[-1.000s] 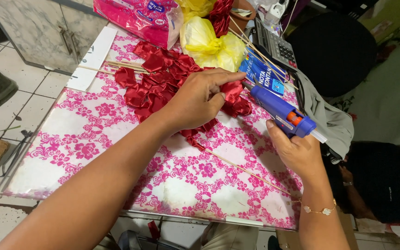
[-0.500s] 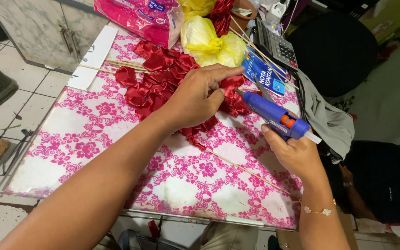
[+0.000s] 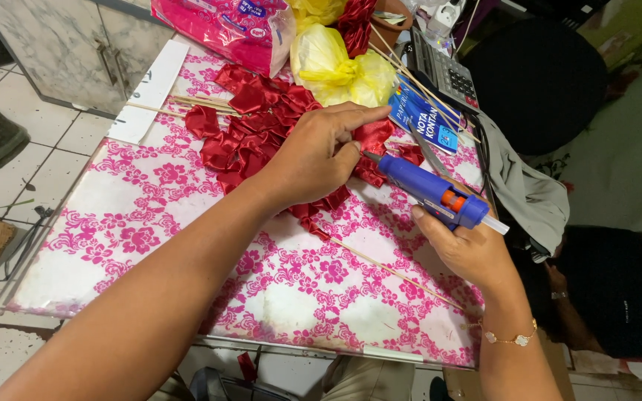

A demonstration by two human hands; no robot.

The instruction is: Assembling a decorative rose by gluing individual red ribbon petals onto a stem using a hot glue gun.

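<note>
Red satin ribbon petals (image 3: 250, 126) lie heaped on the far middle of our table (image 3: 150, 238), which is covered with a white cloth printed in pink flowers. Our left hand (image 3: 313, 152) rests on the near right edge of that heap, fingers curled and pinching 1 folded red piece (image 3: 373, 136), with the index finger stretched out along its top. A thin wooden skewer (image 3: 388, 269) runs from under this hand toward the near right corner of the table.

Our right hand (image 3: 469, 249) grips a blue glue gun (image 3: 429, 191) with an orange trigger, fingers clenched around its handle. The nozzle points left and sits just beside the pinched piece, near our left thumb; we cannot tell whether it touches the ribbon. A pale glue stick pokes out of the gun's back end.

Beyond the heap we see a yellow plastic bag (image 3: 336, 67) and a pink plastic packet (image 3: 224, 26) at the far edge. More skewers (image 3: 195, 104) lie to the left of the petals, beside a white strip of card (image 3: 150, 89). A blue booklet (image 3: 421, 119) lies right of the yellow bag, with a grey calculator (image 3: 447, 74) just behind it. Grey cloth (image 3: 529, 197) hangs over the table's right edge, and another person in dark clothing (image 3: 618, 297) sits low on that side.
</note>
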